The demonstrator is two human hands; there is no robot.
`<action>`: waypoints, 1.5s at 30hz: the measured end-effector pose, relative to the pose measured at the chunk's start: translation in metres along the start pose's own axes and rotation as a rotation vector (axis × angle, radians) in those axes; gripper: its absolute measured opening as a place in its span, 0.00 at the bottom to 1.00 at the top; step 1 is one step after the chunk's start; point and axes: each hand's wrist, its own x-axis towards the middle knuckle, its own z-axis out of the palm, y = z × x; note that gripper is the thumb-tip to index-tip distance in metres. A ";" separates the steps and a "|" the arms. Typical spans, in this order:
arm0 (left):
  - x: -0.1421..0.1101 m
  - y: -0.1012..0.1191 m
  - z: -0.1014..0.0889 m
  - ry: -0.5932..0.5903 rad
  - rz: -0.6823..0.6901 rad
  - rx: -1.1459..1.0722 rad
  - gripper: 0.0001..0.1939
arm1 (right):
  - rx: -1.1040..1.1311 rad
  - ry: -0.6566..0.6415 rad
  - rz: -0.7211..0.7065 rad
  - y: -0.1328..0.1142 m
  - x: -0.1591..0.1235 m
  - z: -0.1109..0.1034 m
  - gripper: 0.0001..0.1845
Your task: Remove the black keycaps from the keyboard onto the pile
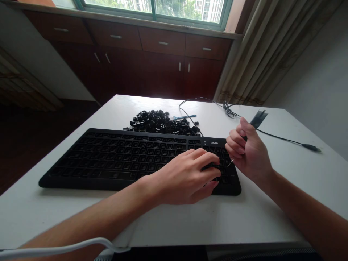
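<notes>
A black keyboard (114, 156) with its keycaps removed lies across the white table (285, 203). My left hand (187, 177) rests on the keyboard's right end, fingers curled down onto the number-pad area, pinching something small I cannot make out. My right hand (247, 152) is closed around a thin tool with a dark flat handle (259, 117) that sticks up past the fingers; its metal tip points down toward the keyboard's right edge. A heap of loose black keycaps (160, 123) lies just behind the keyboard.
A blue keycap puller (185, 116) lies by the heap. The keyboard's black cable (282, 138) runs across the table's back right to a USB plug. Dark wooden cabinets, a window and a curtain stand beyond the table. A white cord crosses the bottom left.
</notes>
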 end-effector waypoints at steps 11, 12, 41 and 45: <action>0.000 0.001 -0.001 -0.007 0.005 0.002 0.14 | -0.101 -0.089 0.026 0.006 -0.004 0.000 0.26; 0.000 0.001 -0.001 -0.010 0.005 0.003 0.14 | -0.121 -0.094 0.019 0.006 -0.004 0.001 0.26; 0.000 0.001 -0.001 -0.010 -0.001 0.015 0.14 | -0.422 -0.076 -0.103 0.009 -0.007 0.000 0.29; 0.000 0.001 -0.001 -0.006 -0.004 0.019 0.13 | -0.429 -0.020 -0.116 0.008 -0.005 -0.001 0.30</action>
